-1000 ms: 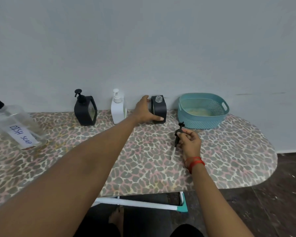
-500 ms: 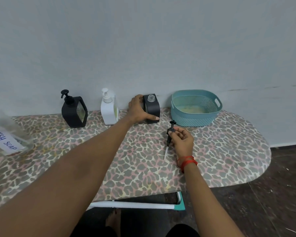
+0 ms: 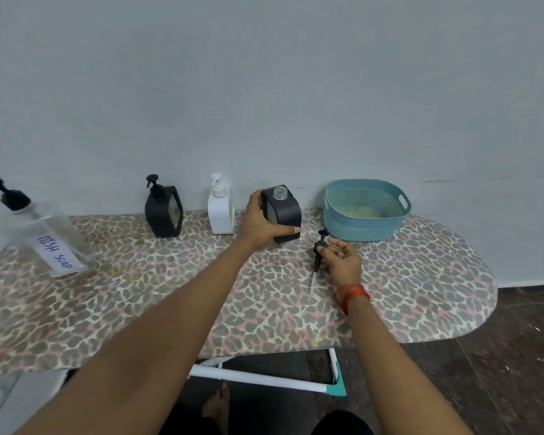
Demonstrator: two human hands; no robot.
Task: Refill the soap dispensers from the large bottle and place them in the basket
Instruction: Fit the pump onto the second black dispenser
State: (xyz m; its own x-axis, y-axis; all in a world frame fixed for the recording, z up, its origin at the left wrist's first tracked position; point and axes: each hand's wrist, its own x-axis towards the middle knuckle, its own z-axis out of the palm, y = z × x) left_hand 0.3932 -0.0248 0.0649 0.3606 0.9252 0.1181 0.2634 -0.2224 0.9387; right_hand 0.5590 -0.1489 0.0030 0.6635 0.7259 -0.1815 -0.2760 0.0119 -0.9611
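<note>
My left hand [image 3: 259,222] grips an open black dispenser [image 3: 284,212] that stands tilted on the table, its glass neck bare. My right hand [image 3: 341,260] holds that dispenser's black pump [image 3: 318,248] by its collar, the clear tube tip resting on the table. A second black dispenser [image 3: 165,211] and a white dispenser [image 3: 220,206], both with pumps on, stand by the wall to the left. The large clear bottle [image 3: 46,238] labelled DISH SOAP leans at the far left. The teal basket [image 3: 365,210] sits at the right by the wall.
The leopard-print table [image 3: 139,296] ends in a rounded edge at the right. Its white and teal frame [image 3: 264,379] shows below the front edge, over a dark floor. A grey wall runs right behind the bottles.
The view swung left, so the large bottle is back in sight. The pump in my right hand has come lower, its tube tip resting on the table. My left hand stays on the dispenser.
</note>
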